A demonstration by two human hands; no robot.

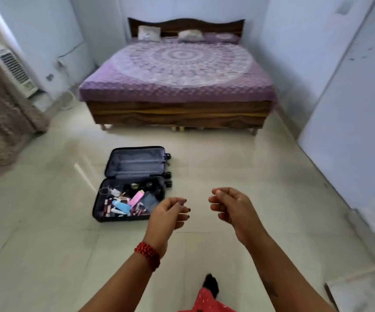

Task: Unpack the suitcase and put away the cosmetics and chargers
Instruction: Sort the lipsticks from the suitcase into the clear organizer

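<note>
Head view — perhaps standing — toward suitcase (134, 162)

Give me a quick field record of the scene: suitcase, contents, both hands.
suitcase: open flat on the floor, in front of the bed
lid half: only lining shows
base half: jumble of small items, including a pink box and a light blue item
left hand: raised, fingers loosely curled, nothing visibly held
right hand: raised, loosely curled, nothing visibly held
hands to suitcase: apart, not touching
progress: base half still full
</note>
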